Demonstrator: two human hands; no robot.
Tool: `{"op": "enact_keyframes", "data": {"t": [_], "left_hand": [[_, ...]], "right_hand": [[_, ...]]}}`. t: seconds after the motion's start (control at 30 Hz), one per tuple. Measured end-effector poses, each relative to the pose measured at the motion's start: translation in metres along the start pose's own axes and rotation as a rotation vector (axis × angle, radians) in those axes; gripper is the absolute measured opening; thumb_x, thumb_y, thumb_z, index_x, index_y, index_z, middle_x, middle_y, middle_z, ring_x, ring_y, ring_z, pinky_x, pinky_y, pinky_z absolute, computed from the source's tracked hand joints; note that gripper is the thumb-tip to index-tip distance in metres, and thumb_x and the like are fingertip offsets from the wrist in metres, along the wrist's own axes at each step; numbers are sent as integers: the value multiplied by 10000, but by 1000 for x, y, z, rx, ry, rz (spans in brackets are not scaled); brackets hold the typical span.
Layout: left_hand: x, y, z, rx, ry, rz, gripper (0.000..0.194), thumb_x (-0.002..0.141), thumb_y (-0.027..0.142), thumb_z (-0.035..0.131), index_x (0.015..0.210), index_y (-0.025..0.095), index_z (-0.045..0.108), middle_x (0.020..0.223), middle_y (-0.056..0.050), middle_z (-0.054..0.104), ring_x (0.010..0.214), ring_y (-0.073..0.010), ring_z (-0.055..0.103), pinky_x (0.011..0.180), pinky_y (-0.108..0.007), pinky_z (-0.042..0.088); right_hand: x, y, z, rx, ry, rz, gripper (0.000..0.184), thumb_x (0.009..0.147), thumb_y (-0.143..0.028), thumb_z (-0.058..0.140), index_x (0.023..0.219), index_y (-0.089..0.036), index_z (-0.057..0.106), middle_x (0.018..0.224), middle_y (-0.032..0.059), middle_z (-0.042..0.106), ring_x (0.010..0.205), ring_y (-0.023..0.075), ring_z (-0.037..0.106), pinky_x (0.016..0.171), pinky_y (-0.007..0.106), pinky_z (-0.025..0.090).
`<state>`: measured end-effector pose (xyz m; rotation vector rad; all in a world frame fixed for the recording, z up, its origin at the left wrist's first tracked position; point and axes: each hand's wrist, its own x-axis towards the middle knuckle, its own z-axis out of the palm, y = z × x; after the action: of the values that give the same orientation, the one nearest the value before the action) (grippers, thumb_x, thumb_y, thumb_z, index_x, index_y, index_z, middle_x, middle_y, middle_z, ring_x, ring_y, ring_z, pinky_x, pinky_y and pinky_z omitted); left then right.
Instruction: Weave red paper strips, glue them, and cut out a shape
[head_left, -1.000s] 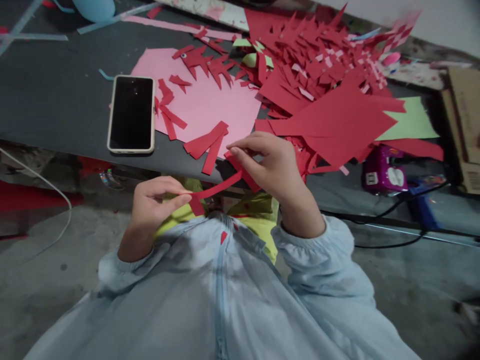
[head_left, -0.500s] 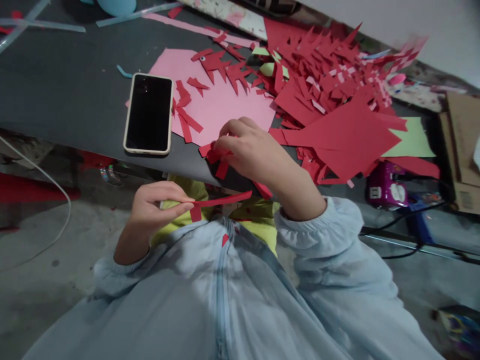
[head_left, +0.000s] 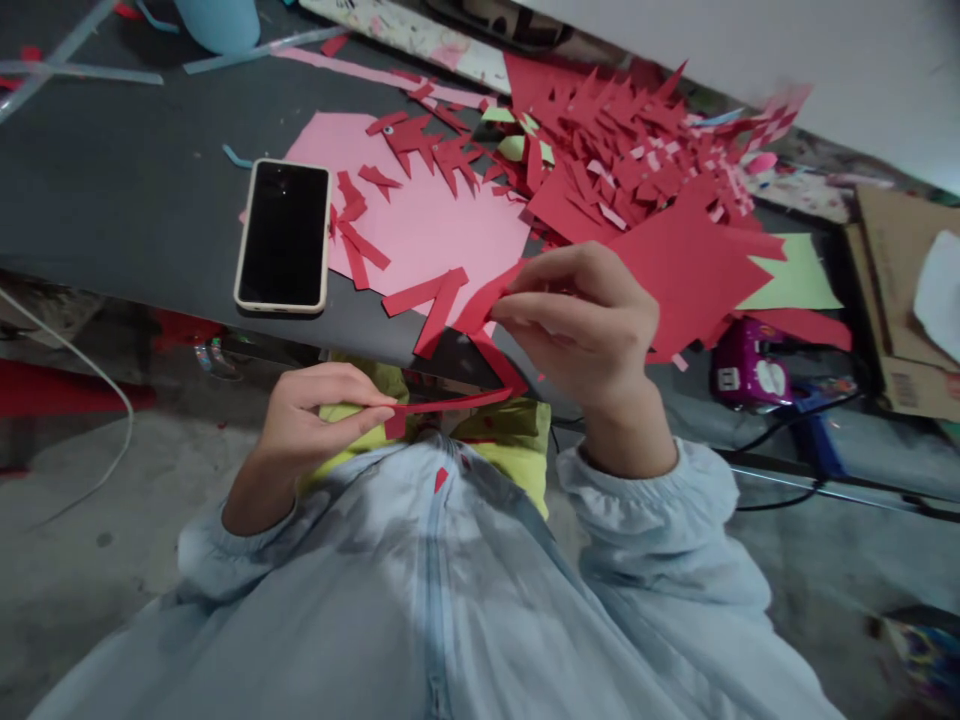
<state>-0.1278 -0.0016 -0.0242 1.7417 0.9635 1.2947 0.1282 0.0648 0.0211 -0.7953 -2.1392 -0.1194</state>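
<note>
While the left hand (head_left: 315, 405) is pinching a narrow red strip (head_left: 457, 403) between thumb and fingers, just off the front edge of the dark surface (head_left: 112, 180), the right hand (head_left: 589, 320) is holding its fingertips narrowly together on a second red piece (head_left: 480, 308) above that same edge. A short red flap is hanging below the left fingertips, and a slanting red band (head_left: 499, 360) is meeting the strip's far end; whether the two are joining, I cannot tell.

As a judgement, the thin strip is risking a stray crease or a tear if the hands are pulling unevenly, and a loosening pinch is risking a drop, since nothing is supporting it from beneath. Loose strips (head_left: 435, 320) are lying near the front edge, where a brushing sleeve could be sweeping them off.

The papers are looking matt and stiff, with straight-cut sides. A smooth pink sheet (head_left: 442, 220) is lying beside a glossy, round-cornered phone (head_left: 283, 235), and toward the surface's far right corner a spiky red heap (head_left: 615, 130) is showing sharp folded points.
</note>
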Motion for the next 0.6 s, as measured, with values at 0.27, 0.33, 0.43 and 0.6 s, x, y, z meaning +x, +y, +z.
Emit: {"op": "enact_keyframes", "data": {"t": [0.27, 0.33, 0.43, 0.6], "left_hand": [[7, 8, 16, 144, -50, 2, 109, 781, 152, 733, 743, 254, 742, 725, 20, 748, 626, -111, 684, 586, -210, 546], [10, 12, 23, 147, -61, 20, 105, 792, 158, 726, 750, 255, 740, 724, 21, 751, 628, -113, 686, 604, -216, 555], [14, 18, 33, 162, -78, 70, 113, 781, 149, 739, 764, 261, 740, 705, 29, 747, 618, -112, 681, 613, -217, 561], [17, 26, 46, 246, -88, 42, 56, 775, 199, 755, 749, 247, 744, 708, 14, 747, 622, -128, 682, 605, -239, 562]], "right_hand": [[-35, -23, -32, 35, 164, 27, 153, 904, -182, 633, 784, -245, 705, 826, 25, 746, 727, 153, 707, 626, 293, 576], [-46, -29, -36, 51, 189, 61, 132, 900, -194, 644, 802, -251, 711, 873, 30, 768, 761, 169, 729, 621, 299, 598], [-63, -35, -38, 48, 230, 152, 132, 907, -241, 641, 808, -275, 722, 896, 33, 785, 755, 197, 744, 592, 336, 617], [-80, -41, -40, 32, 337, 189, 92, 859, -209, 679, 829, -292, 705, 867, 17, 788, 706, 209, 745, 570, 354, 620]]}}
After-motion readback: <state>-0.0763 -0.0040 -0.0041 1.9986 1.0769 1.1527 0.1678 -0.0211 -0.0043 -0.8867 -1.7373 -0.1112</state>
